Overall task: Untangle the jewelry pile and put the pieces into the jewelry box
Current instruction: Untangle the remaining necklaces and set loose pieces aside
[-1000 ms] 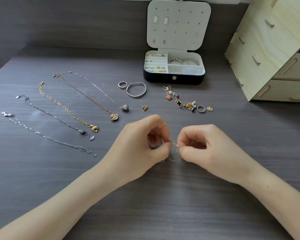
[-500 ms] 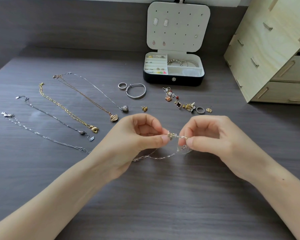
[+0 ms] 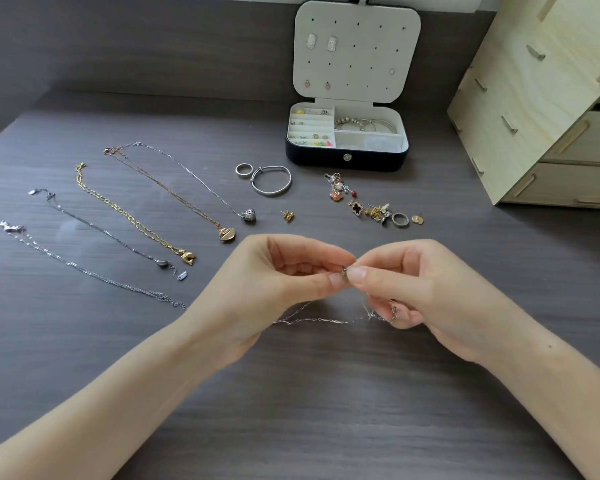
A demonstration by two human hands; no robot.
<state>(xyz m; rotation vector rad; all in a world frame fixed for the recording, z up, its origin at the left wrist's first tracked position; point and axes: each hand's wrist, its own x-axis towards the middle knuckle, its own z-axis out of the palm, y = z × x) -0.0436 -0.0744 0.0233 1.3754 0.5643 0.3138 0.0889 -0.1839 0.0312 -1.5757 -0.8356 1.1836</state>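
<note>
Over the dark table [image 3: 291,417], mid-frame, left hand [image 3: 274,289] and right hand [image 3: 433,292] pinch a thin silver chain [image 3: 312,320], seemingly at its clasp [image 3: 344,271]; feed slack through gently, never tug.

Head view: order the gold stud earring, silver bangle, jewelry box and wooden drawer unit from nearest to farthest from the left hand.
From the left hand, which pinches the thin chain:
1. Gold stud earring, just beyond the knuckles.
2. Silver bangle, farther back.
3. Jewelry box, open, at the table's back.
4. Wooden drawer unit, far right.
</note>
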